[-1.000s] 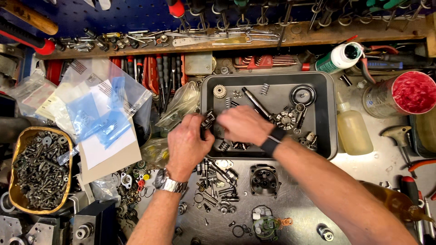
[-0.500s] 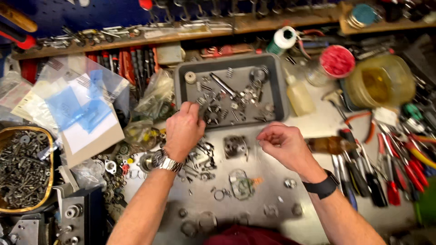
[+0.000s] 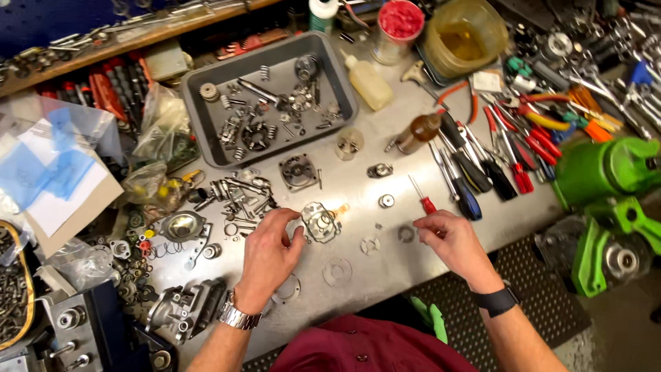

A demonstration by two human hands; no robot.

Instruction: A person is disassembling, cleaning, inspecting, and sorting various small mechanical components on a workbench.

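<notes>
Parts tray point(image 3: 200, 110) sits upper centre, screwdrivers point(image 3: 475, 172) right of it, metal housing point(image 3: 318, 222) lies between both hands below.

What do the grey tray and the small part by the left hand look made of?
The tray looks like matte grey plastic, though painted metal is possible: dull, with rounded corners. The small part by the left hand looks like bare cast metal, silvery with bright glints.
</notes>
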